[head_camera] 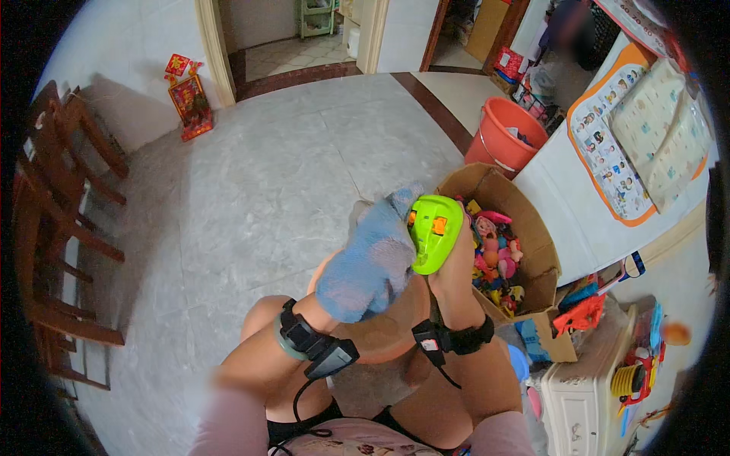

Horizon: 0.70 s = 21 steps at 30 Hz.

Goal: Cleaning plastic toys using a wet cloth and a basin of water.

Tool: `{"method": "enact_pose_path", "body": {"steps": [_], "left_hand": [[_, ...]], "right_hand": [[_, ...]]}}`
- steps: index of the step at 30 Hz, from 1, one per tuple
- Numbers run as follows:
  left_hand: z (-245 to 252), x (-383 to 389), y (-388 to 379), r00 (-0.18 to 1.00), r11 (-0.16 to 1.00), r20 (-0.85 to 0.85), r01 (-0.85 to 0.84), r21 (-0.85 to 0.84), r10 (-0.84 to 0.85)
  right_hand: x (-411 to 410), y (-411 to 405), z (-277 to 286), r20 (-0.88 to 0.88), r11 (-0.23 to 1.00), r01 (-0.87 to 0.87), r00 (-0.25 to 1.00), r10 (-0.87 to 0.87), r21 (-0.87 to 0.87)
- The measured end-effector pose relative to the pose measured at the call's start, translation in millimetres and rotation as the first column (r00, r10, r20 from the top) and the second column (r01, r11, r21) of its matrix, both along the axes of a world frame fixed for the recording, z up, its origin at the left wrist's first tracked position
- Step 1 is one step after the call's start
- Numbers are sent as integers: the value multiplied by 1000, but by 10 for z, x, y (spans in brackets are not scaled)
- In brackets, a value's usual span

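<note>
A blue towelling cloth (365, 256) wraps my left hand (320, 317), so its fingers are hidden. The cloth's upper end lies against the edge of a lime-green plastic toy (436, 233) with small orange parts on its face. My right hand (461, 265) grips this toy from its right side, mostly behind it. Under both hands, between my knees, sits an orange plastic basin (393, 336), partly covered by my arms. Just right of my right hand stands an open cardboard box (539, 245) with several small colourful toys (495, 251) inside.
Behind the box stands a red bucket (505, 137) with a wire handle. A white cabinet (576, 404) is at the lower right, with toys (639, 376) on top. Wooden chairs (74, 228) line the left side. A red-and-gold decoration (191, 105) leans against the far wall.
</note>
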State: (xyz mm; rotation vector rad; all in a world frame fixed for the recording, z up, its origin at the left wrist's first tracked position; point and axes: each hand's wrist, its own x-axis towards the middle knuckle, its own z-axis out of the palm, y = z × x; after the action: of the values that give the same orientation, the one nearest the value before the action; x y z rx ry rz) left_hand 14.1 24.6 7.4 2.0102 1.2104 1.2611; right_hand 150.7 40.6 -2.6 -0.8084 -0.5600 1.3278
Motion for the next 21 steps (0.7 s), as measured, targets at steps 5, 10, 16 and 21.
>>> {"method": "enact_pose_path", "body": {"steps": [5,10,16,21], "left_hand": [[-46,-56,-59,996,964,-22,88,250,-85],[-40,234,-14,957,998,285,51,49,-63],[-34,305,-63,808,906,582,180,-383,86],[-68,254,65,694,837,700,275,-472,167]], "right_hand": [[-2,28,-88,12,995,99,995,-99,-17],[-41,-38,54,591,943,227,737,-329,241],[-40,-155,208,698,907,213,582,-416,363],[-74,-107,30,708,907,234,568,-420,350]]}}
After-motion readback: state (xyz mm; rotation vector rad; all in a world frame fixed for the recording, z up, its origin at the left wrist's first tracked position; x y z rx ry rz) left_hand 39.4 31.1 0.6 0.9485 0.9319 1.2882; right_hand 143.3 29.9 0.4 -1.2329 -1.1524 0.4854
